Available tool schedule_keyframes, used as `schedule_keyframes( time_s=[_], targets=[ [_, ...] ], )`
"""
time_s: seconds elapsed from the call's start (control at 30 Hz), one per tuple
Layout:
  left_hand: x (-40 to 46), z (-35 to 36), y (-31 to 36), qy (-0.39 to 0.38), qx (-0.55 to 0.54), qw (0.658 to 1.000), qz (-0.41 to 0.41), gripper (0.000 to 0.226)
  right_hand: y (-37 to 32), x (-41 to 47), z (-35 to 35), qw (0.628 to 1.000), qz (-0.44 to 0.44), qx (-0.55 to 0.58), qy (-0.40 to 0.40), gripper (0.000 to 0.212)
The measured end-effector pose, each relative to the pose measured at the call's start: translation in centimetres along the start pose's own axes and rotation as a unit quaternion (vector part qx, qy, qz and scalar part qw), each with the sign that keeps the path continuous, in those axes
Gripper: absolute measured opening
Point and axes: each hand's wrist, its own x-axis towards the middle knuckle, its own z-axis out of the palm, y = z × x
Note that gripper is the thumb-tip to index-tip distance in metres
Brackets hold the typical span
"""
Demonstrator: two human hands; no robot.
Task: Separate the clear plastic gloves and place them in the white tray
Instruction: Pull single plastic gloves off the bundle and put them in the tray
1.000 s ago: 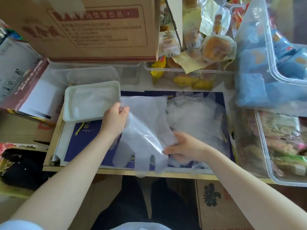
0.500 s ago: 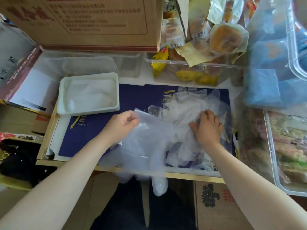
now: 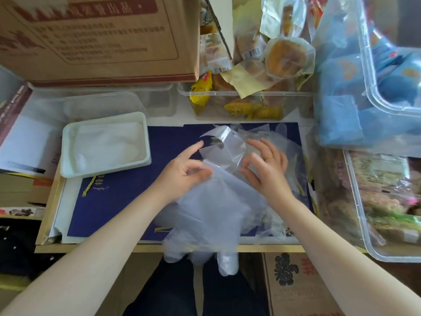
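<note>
Both hands have drawn together over the middle of the table since half a second ago: the right hand [image 3: 267, 166] has come off the heap on the right and moved in toward the left hand [image 3: 184, 172], and the two now work at the same spot. Between them lies the pile of clear gloves [image 3: 218, 201], spread over a dark blue sheet [image 3: 118, 201] that covers the table [image 3: 145, 248], with several glove fingers drooping over the near edge. Its left grip is pinching the edge of a glove, thumb pressed against curled fingers with the film caught between them. On the right, the fingers are curled and spread, thumb and forefinger nipping at a raised flap of clear film just beside the left hand's pinch; a gold ring [image 3: 270, 157] shows on one finger. One corner of film stands up above the two hands. To the left, well apart from the pile, sits the white tray [image 3: 66, 142], with what looks like pale film already lying in it. Behind it stands a big cardboard box [image 3: 98, 35] printed in red. A clear tub [image 3: 248, 103] of wrapped snacks sits behind the pile, and another clear bin [image 3: 355, 185] holding packets is on the far right.
</note>
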Motion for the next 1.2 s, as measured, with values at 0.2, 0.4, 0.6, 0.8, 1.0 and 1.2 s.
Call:
schedule_keyframes(
  time_s=[0.2,0.4,0.6,0.8,1.0,1.2],
  targets=[
    [0.1,0.0,0.0,0.01,-0.073,0.997,-0.011,0.009,-0.9,0.8,-1.7,0.945,0.177,0.275,-0.026,0.038],
    [-0.3,-1.0,-1.4,0.078,-0.132,0.987,-0.055,0.012,-1.2,0.2,-2.2,0.738,0.467,0.483,-0.064,0.086],
    [-0.5,-1.6,-1.5,0.134,-0.18,0.969,-0.101,0.013,-1.8,0.3,-3.0,0.753,0.445,0.484,-0.028,0.062],
    [-0.7,-2.9,0.1,0.147,-0.384,0.89,-0.2,0.017,-2.7,0.4,-4.3,0.825,0.279,0.491,-0.029,0.076],
    [-1.2,-3.7,1.0,0.109,-0.357,0.892,-0.255,0.018,-4.2,0.9,-4.7,0.96,0.043,0.267,-0.074,0.035],
    [-1.2,-4.3,-0.3,0.229,-0.23,0.923,-0.209,0.013,-4.2,2.5,-5.5,0.993,0.033,0.094,0.069,0.004]
  ],
)
